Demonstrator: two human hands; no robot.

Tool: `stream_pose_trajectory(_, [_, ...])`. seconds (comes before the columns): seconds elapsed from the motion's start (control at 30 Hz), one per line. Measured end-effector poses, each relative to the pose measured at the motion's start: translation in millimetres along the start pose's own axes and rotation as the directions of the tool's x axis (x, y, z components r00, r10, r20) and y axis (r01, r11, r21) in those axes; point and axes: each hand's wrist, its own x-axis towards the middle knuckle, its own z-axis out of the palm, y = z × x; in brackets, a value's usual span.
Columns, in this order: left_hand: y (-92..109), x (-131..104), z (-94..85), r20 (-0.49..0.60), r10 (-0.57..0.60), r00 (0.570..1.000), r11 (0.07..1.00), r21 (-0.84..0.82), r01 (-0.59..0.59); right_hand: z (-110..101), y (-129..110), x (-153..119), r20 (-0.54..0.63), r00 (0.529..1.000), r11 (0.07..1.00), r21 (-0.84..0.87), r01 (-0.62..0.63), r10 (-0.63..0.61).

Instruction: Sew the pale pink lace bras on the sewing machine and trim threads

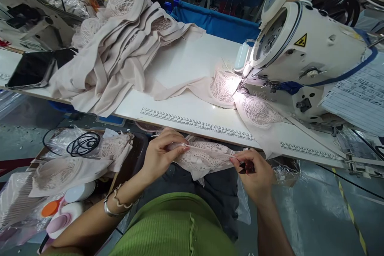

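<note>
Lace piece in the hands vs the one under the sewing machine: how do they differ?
The held lace piece is off the table, stretched over the lap between the left hand and right hand; the machine piece lies on the table, untouched. The held one is folded into a narrow strip; the machine one is spread out with two cups showing. Only the machine one is lit by the sewing machine lamp. Both are pale beige lace.
</note>
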Motion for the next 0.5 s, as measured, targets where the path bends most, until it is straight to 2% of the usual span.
stream_pose_trajectory(0.13, [-3.2, -0.3, 1.7, -0.011, -0.070, 0.998, 0.997, -0.033, 0.069, -0.5, 0.2, 3.0, 0.035, 0.999, 0.999, -0.046, -0.016, 0.018])
stream_pose_trajectory(0.23, [-6.2, -1.8, 4.0, -0.001, -0.112, 0.994, 0.991, -0.074, 0.112, -5.2, -1.0, 10.5, 0.104, 0.994, 0.998, 0.045, -0.037, 0.032])
stream_pose_trajectory(0.37, [-10.4, -0.8, -1.5, 0.026, -0.116, 0.993, 0.984, -0.132, 0.119, -19.5, -5.1, 23.8, 0.253, 0.960, 0.959, 0.223, -0.175, 0.116])
stream_pose_trajectory(0.43, [-9.4, 3.3, -9.0, 0.140, -0.120, 0.983, 0.977, -0.160, 0.142, -26.4, -8.6, 30.1, 0.340, 0.935, 0.920, 0.325, -0.220, 0.103])
stream_pose_trajectory(0.5, [-4.3, 8.9, -15.0, 0.341, -0.123, 0.932, 0.973, -0.143, 0.181, -28.3, -14.4, 34.7, 0.416, 0.906, 0.890, 0.383, -0.246, 0.071])
